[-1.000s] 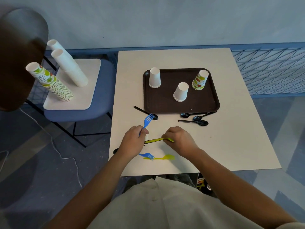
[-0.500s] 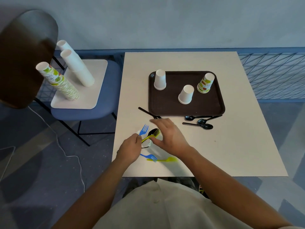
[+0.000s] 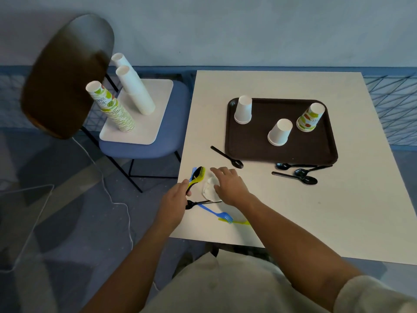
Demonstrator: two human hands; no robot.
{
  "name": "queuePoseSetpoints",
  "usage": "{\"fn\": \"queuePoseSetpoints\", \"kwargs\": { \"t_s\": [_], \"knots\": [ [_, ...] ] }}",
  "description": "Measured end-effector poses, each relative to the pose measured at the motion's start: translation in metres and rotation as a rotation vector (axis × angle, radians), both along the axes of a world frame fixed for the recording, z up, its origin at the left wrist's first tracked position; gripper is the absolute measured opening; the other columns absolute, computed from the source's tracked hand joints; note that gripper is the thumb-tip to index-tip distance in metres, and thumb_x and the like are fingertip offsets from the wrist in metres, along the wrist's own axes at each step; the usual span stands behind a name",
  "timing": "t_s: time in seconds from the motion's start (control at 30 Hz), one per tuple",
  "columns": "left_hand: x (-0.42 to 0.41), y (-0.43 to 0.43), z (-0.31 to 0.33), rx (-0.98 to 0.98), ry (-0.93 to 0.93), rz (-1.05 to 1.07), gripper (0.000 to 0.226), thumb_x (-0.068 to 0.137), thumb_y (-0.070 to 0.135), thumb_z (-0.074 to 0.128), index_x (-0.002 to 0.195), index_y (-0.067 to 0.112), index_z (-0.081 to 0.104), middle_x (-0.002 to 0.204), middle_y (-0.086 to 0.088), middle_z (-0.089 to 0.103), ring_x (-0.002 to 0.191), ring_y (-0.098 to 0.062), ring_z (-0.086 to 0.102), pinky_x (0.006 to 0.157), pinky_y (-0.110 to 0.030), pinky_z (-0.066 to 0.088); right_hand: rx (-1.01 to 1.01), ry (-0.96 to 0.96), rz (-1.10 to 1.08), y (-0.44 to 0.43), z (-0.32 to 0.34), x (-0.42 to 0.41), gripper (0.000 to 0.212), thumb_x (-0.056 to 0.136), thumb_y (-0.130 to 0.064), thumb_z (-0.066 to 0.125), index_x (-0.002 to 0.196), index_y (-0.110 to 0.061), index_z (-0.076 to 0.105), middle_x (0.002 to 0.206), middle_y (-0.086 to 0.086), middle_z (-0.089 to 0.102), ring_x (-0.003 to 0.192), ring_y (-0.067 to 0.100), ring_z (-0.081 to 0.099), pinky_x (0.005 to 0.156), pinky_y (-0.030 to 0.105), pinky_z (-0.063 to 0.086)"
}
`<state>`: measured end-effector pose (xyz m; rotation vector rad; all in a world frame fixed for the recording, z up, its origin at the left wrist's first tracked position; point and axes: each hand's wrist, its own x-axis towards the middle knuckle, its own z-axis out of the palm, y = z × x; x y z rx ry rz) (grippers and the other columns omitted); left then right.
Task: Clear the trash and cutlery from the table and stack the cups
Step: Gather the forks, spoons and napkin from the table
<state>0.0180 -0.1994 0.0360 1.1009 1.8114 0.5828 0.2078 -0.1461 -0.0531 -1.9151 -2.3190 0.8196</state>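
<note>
My left hand (image 3: pixel 174 201) grips a bundle of cutlery (image 3: pixel 196 176): a blue fork, a yellow-green fork and a black spoon, heads pointing up. My right hand (image 3: pixel 228 185) lies over a crumpled white napkin (image 3: pixel 208 188), fingers spread and touching it. On the table near the front edge lie a black spoon (image 3: pixel 195 203), a blue fork (image 3: pixel 216 213) and a yellow-green utensil (image 3: pixel 239 221). Another black spoon (image 3: pixel 226 157) lies left of the brown tray (image 3: pixel 259 143); three black spoons (image 3: pixel 297 173) lie below it. Upside down on the tray stand two white cups (image 3: pixel 243 110) (image 3: pixel 279 132) and a printed cup (image 3: pixel 311 117).
A blue chair (image 3: pixel 144 143) left of the white table (image 3: pixel 338 211) carries a white tray (image 3: pixel 133 134) with leaning stacks of printed cups (image 3: pixel 110 107) and white cups (image 3: pixel 133 86). A white cable (image 3: pixel 119 199) runs across the floor. A blue mesh railing stands behind the table.
The right hand passed the yellow-green fork and a black spoon into the left hand's bundle, then moved down onto the napkin. The camera view shifted left.
</note>
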Motion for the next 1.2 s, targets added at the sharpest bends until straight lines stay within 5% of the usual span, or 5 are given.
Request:
{"fn": "queuePoseSetpoints", "kwargs": {
  "t_s": [0.23,0.57,0.73,0.93,1.2],
  "knots": [
    [-0.005,-0.007,0.005,-0.036,0.080,-0.055,0.028,0.102,0.028,0.054,0.077,0.017,0.049,0.072,0.000,0.046,0.070,-0.017,0.046,0.066,-0.037,0.036,-0.055,-0.238,0.009,0.013,-0.012,-0.002,0.054,0.093,-0.022,0.058,0.144,-0.026,0.039,0.138,0.011,0.037,0.126,0.034,0.038,0.096,0.046,0.045],
    [-0.004,-0.008,0.002,-0.049,0.049,-0.022,0.032,0.101,0.033,0.055,0.081,0.009,0.050,0.073,-0.004,0.045,0.070,-0.018,0.044,0.067,-0.037,0.036,-0.046,-0.084,-0.201,0.010,-0.018,0.026,0.037,0.093,-0.012,0.046,0.130,-0.015,0.049,0.132,0.012,0.041,0.115,0.035,0.041,0.090,0.045,0.045],
    [0.006,-0.005,0.001,-0.051,0.016,-0.022,0.030,0.103,0.034,0.054,0.082,0.013,0.052,0.075,-0.005,0.044,0.070,-0.018,0.044,0.067,-0.037,0.035,-0.106,-0.145,0.098,0.007,-0.014,0.027,0.055,0.084,-0.034,0.060,0.137,-0.039,0.047,0.135,0.004,0.033,0.124,0.032,0.032,0.102,0.043,0.036],
    [0.012,0.003,-0.002,-0.062,0.032,-0.024,0.031,0.104,0.034,0.054,0.082,0.012,0.050,0.073,-0.005,0.043,0.069,-0.018,0.043,0.065,-0.035,0.036,-0.044,-0.282,0.155,0.014,-0.014,0.038,0.036,0.087,-0.030,0.056,0.123,-0.033,0.056,0.133,0.005,0.037,0.123,0.032,0.036,0.099,0.043,0.036],
    [0.014,0.018,-0.010,-0.109,0.065,0.015,0.033,0.105,0.036,0.053,0.079,0.016,0.049,0.072,-0.005,0.042,0.066,-0.017,0.042,0.064,-0.035,0.036,-0.120,0.258,-0.228,0.063,0.004,0.031,0.023,0.088,-0.028,0.046,0.107,-0.018,0.053,0.102,0.010,0.068,0.094,0.036,0.063,0.076,0.037,0.048]
  ]
}}
